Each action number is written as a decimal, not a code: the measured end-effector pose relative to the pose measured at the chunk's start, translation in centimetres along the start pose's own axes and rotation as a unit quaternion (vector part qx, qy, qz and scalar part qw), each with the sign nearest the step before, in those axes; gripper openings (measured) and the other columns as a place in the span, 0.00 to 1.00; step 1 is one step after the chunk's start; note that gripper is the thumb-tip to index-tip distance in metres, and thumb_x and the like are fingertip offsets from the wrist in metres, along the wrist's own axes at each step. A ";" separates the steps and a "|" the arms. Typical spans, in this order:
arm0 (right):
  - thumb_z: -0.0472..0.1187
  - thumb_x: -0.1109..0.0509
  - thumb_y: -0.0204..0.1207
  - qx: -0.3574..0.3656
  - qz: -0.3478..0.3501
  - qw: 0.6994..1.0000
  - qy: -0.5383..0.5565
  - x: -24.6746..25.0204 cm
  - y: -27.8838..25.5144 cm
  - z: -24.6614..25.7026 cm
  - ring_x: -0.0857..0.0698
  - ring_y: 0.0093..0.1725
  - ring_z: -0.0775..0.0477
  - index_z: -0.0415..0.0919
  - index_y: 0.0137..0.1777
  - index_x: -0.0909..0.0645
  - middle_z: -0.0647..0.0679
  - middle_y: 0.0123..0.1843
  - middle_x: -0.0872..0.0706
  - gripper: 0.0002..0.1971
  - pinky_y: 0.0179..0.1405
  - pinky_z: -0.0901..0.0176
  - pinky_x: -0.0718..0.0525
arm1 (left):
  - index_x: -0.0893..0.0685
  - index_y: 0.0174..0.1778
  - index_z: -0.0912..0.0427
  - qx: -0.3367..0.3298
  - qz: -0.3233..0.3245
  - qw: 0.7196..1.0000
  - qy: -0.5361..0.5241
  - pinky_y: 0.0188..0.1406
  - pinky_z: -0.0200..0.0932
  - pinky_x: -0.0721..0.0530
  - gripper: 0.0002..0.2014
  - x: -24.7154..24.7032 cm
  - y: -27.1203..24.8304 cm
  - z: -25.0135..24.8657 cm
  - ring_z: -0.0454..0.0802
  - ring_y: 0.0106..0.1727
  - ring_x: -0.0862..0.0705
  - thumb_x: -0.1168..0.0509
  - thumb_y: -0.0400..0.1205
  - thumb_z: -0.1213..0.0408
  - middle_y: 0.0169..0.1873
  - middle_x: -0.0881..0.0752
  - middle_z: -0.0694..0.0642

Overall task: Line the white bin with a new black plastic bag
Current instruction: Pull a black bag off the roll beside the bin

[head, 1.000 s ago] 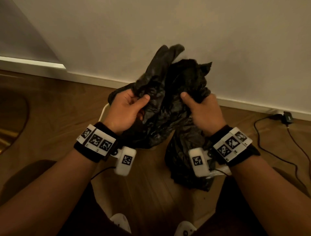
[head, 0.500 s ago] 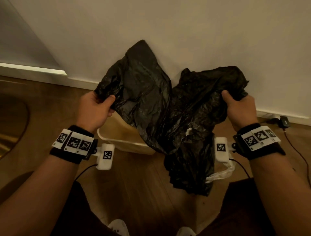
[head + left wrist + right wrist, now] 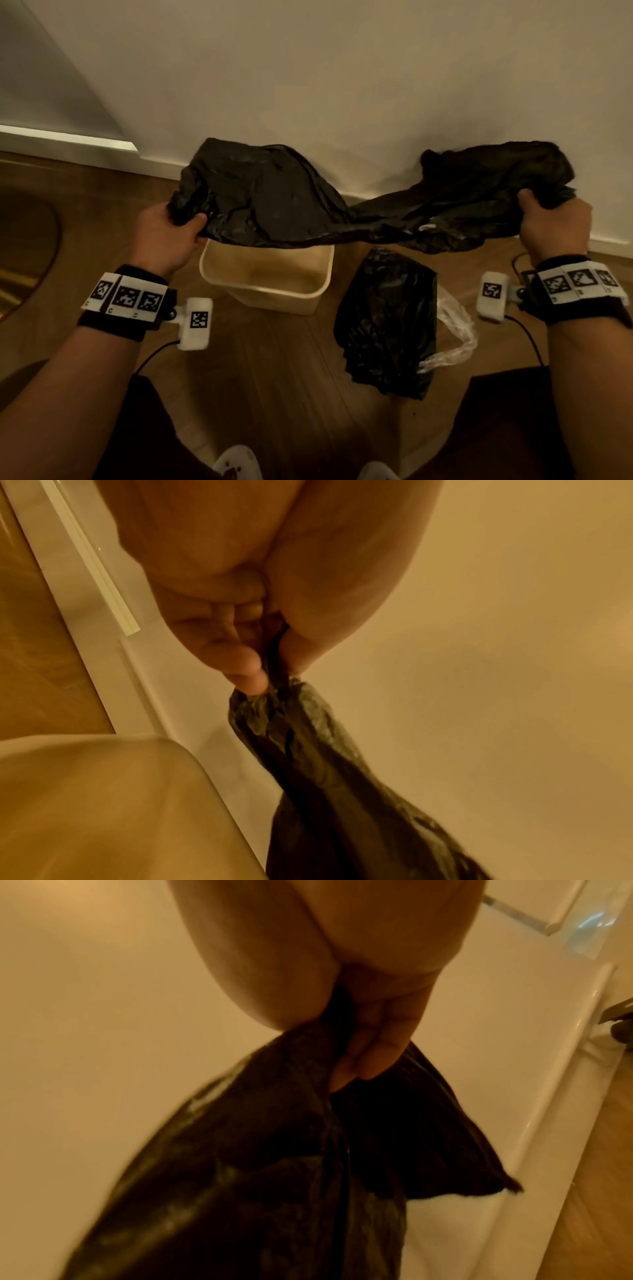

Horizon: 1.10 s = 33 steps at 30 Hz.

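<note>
A crumpled black plastic bag is stretched wide in the air between my two hands, above the far rim of the white bin, which stands open and empty on the wood floor by the wall. My left hand grips the bag's left end in a fist. My right hand grips the right end, fingers curled round bunched plastic. In the left wrist view the bin's rim lies below the hand.
A stack of folded black bags with a clear wrapper lies on the floor right of the bin. A white skirting board runs along the wall. A black cable trails at the right. My shoes show at the bottom.
My hands have drawn far apart, left going left and right going right, pulling the bunched bag out into a wide band. The bin beneath has come into view.
</note>
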State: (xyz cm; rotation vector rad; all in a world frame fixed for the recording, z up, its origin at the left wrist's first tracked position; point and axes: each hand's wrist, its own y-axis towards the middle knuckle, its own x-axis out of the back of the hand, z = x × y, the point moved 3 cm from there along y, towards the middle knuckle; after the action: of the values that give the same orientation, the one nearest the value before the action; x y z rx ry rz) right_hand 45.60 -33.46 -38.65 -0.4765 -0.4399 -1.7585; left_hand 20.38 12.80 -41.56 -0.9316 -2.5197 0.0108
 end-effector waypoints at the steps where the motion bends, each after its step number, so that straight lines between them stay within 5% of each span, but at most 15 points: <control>1: 0.47 0.29 0.82 0.001 -0.009 1.000 0.005 0.3 0.1 0.0 0.13 0.62 0.41 0.31 0.65 0.15 0.36 0.63 0.12 0.20 0.61 0.52 0.17 | 0.15 0.57 0.58 -0.002 -0.002 1.000 0.014 0.30 0.38 0.12 0.09 0.1 0.2 0.2 0.46 0.34 0.11 0.31 0.82 0.68 0.43 0.12 0.56; 4: 0.49 0.29 0.80 0.005 -0.003 1.000 0.020 -0.1 -0.3 0.3 0.13 0.62 0.43 0.35 0.66 0.15 0.41 0.63 0.11 0.21 0.65 0.46 0.14 | 0.15 0.61 0.59 -0.004 0.030 0.993 0.116 0.52 0.55 0.12 0.16 0.1 0.8 0.9 0.55 0.50 0.11 0.26 0.77 0.65 0.53 0.11 0.57; 7: 0.50 0.28 0.81 0.027 0.049 0.997 0.052 -1.5 -1.3 1.1 0.12 0.62 0.45 0.39 0.68 0.15 0.44 0.63 0.11 0.21 0.64 0.45 0.13 | 0.23 0.69 0.62 -0.008 0.036 0.978 0.206 0.57 0.52 0.18 0.30 -0.8 0.8 1.4 0.56 0.61 0.17 0.22 0.72 0.63 0.61 0.16 0.55; 9: 0.49 0.28 0.82 0.048 0.090 0.992 0.075 -2.5 -2.1 2.0 0.13 0.61 0.47 0.40 0.69 0.16 0.46 0.64 0.11 0.19 0.61 0.52 0.13 | 0.27 0.73 0.58 -0.061 0.023 0.962 0.265 0.63 0.58 0.19 0.38 -1.6 0.7 0.8 0.60 0.67 0.20 0.20 0.68 0.57 0.66 0.20 0.58; 12: 0.45 0.30 0.84 0.072 0.144 0.981 0.108 -3.5 -3.4 3.4 0.14 0.52 0.64 0.39 0.70 0.17 0.48 0.63 0.12 0.18 0.48 0.75 0.15 | 0.24 0.71 0.53 -0.197 0.061 0.922 0.327 0.68 0.64 0.22 0.36 -3.5 -0.1 0.1 0.61 0.69 0.22 0.26 0.67 0.44 0.66 0.19 0.59; 17: 0.41 0.31 0.85 0.102 0.226 0.955 0.166 -4.8 -6.5 6.5 0.15 0.46 0.80 0.41 0.71 0.19 0.58 0.56 0.13 0.16 0.44 0.83 0.20 | 0.24 0.73 0.50 -0.274 0.219 0.905 0.241 0.75 0.53 0.26 0.30 -8.6 -4.4 -1.8 0.49 0.74 0.27 0.25 0.75 0.48 0.72 0.25 0.51; 21: 0.39 0.29 0.83 0.150 0.309 0.921 0.185 -5.7 -10.0 9.2 0.11 0.54 0.68 0.51 0.64 0.16 0.66 0.50 0.08 0.12 0.48 0.73 0.16 | 0.25 0.75 0.48 -0.232 0.305 0.919 0.092 0.72 0.46 0.21 0.33 -10.6 -7.0 -3.4 0.39 0.72 0.23 0.29 0.74 0.40 0.71 0.23 0.45; 23: 0.39 0.27 0.81 0.182 0.374 0.898 0.141 -6.7 -11.9 9.4 0.09 0.53 0.60 0.59 0.58 0.15 0.64 0.50 0.07 0.12 0.47 0.63 0.14 | 0.24 0.72 0.47 -0.156 0.320 0.933 -0.056 0.66 0.46 0.16 0.30 -10.8 -7.5 -4.8 0.42 0.69 0.19 0.32 0.74 0.40 0.69 0.19 0.47; 25: 0.39 0.25 0.80 0.207 0.448 0.867 0.071 -8.2 -14.1 9.0 0.13 0.51 0.73 0.61 0.55 0.16 0.72 0.47 0.09 0.13 0.49 0.74 0.18 | 0.22 0.70 0.50 -0.083 0.335 0.918 -0.195 0.62 0.54 0.14 0.27 -10.7 -7.3 -5.9 0.53 0.68 0.16 0.36 0.78 0.40 0.69 0.17 0.56; 27: 0.42 0.24 0.80 0.251 0.489 0.835 0.010 -9.5 -15.9 8.3 0.18 0.61 0.75 0.58 0.63 0.17 0.70 0.58 0.12 0.15 0.62 0.75 0.21 | 0.21 0.70 0.57 -0.045 0.348 0.897 -0.268 0.65 0.60 0.16 0.25 -10.4 -7.2 -6.7 0.58 0.70 0.18 0.43 0.84 0.45 0.69 0.17 0.62; 30: 0.49 0.23 0.78 0.286 0.547 0.786 -0.025 -10.4 -17.5 7.8 0.24 0.76 0.64 0.48 0.74 0.20 0.62 0.77 0.24 0.25 0.78 0.61 0.26 | 0.19 0.68 0.65 -0.047 0.293 0.930 -0.219 0.68 0.58 0.17 0.18 -10.2 -7.0 -6.7 0.55 0.65 0.13 0.39 0.87 0.59 0.62 0.12 0.62; 33: 0.60 0.29 0.79 0.243 0.570 0.785 0.015 -9.7 -17.5 7.8 0.18 0.67 0.63 0.55 0.65 0.16 0.65 0.67 0.17 0.18 0.68 0.59 0.20 | 0.16 0.65 0.66 -0.084 0.261 0.947 -0.164 0.66 0.60 0.16 0.14 -10.6 -6.6 -5.9 0.55 0.61 0.12 0.33 0.84 0.67 0.58 0.10 0.60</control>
State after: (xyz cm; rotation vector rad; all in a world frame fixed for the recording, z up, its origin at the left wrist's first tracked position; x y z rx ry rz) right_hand 31.36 -17.40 -37.98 -0.2311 -0.4204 -0.4336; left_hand 25.89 0.28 -39.54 -1.7749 -2.5052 0.1277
